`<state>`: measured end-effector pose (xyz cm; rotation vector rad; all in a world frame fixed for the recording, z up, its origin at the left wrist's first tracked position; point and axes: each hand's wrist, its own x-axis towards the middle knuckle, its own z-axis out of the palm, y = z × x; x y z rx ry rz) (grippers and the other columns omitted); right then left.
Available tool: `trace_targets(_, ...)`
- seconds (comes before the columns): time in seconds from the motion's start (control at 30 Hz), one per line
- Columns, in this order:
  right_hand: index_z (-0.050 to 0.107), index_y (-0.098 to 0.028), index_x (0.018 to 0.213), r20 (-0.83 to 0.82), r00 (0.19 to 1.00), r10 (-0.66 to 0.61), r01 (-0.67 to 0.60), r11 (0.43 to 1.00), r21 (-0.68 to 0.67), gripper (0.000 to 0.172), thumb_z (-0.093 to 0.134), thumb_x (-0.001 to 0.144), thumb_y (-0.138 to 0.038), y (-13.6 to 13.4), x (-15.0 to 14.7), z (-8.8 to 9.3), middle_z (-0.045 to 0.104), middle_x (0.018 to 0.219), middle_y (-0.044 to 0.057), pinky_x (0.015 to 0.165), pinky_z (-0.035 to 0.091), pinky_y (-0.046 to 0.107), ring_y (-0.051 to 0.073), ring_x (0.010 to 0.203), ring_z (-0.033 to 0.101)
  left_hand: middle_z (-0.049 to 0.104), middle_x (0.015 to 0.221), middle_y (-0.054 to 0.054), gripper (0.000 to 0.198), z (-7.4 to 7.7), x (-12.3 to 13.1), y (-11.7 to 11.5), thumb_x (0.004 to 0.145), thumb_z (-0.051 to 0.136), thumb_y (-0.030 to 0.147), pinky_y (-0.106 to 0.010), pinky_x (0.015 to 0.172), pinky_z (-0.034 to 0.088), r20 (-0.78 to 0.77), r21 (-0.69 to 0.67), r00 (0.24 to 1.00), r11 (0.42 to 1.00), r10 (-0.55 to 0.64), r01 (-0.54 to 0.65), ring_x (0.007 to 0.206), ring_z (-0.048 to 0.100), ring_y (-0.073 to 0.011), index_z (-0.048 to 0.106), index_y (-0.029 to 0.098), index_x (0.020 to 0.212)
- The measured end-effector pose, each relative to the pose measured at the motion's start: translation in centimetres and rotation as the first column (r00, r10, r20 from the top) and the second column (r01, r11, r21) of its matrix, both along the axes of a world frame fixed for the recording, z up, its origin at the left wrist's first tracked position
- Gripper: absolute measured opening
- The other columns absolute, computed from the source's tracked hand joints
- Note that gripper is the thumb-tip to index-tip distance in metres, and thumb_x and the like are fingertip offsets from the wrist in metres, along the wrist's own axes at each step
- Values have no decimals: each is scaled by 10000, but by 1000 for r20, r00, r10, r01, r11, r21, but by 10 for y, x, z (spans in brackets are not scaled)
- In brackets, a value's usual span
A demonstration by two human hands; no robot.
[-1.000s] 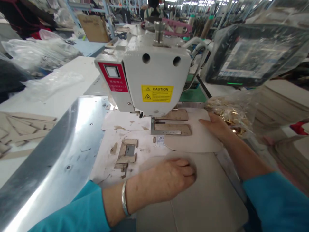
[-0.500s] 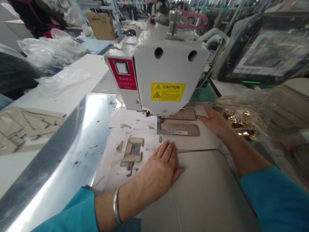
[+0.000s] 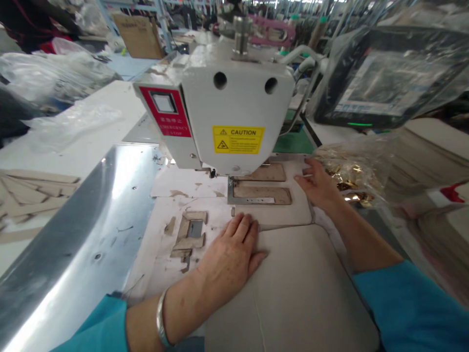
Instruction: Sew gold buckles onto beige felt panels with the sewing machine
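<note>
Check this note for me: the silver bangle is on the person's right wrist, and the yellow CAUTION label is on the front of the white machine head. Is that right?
Not quite: in the head view, the silver bangle is on the wrist of the left hand. The yellow CAUTION label is on the front of the white machine head.

Machine head (image 3: 238,110) in the middle, with things at both sides.
Below it, the clamp (image 3: 262,194) lies upon the rear panel (image 3: 278,215); the front panel (image 3: 296,283) lies just before this one. On the tabletop (image 3: 88,154) at left there are cut strips (image 3: 32,195), behind them the plastic wrapping (image 3: 71,120). At right stands the screen (image 3: 388,83), before it the bag of small parts (image 3: 353,171), and farther right the stacked panels (image 3: 421,166).
</note>
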<state>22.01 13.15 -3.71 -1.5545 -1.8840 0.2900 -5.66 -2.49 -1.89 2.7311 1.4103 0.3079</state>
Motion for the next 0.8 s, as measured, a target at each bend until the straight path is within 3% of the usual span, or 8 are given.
trace_targets(0.07,498,-181,1344,-9,999,51,-51,997,55,524,571,860,-369,-27,7,7,633,1174,158,710,595,419,261,909,673,512,1423,-164,569,1,-1,2,958,492,472,-455,1106,414,15,-30,1000,1000,-3,3,1329,453,-339,509,84,1374)
trace_targets(0.17,570,-211,1300,128,966,227,-238,968,80,387,524,923,-284,-77,13,17,609,1288,140,949,542,457,270,1167,605,512,1417,-152,552,1,-3,5,957,493,469,-477,1092,428,33,-61,999,998,-21,23,1324,448,-344,511,115,1381)
trace_targets(0.27,521,-192,1388,305,863,403,-415,909,-28,432,489,960,-245,-120,15,17,537,1416,135,1114,409,486,269,1352,459,505,1414,-148,555,0,-3,6,948,505,475,-490,1082,438,51,-73,999,997,-17,21,1317,446,-348,506,138,1389)
trace_targets(0.33,451,-156,1451,413,804,428,-431,898,-92,486,464,974,-247,-136,16,13,452,1489,144,1139,373,503,272,1409,373,501,1410,-153,555,-1,-4,5,944,512,472,-497,1078,439,61,-71,998,997,-12,16,1313,444,-350,506,139,1387)
trace_targets(0.53,450,-67,1440,551,763,339,-361,930,-71,499,423,992,-284,-138,11,5,420,1497,180,1137,371,518,289,1408,371,501,1387,-157,545,-1,-3,5,941,517,466,-503,1077,435,67,-41,998,999,-10,12,1288,449,-349,518,132,1372)
trace_targets(0.8,577,-90,1264,371,857,358,-380,925,-16,364,528,945,-258,-141,5,13,573,1340,191,1107,418,473,273,1309,488,543,1259,-139,476,8,-1,9,945,504,470,-512,1062,435,82,-69,996,997,-21,26,1200,477,-330,572,148,1288)
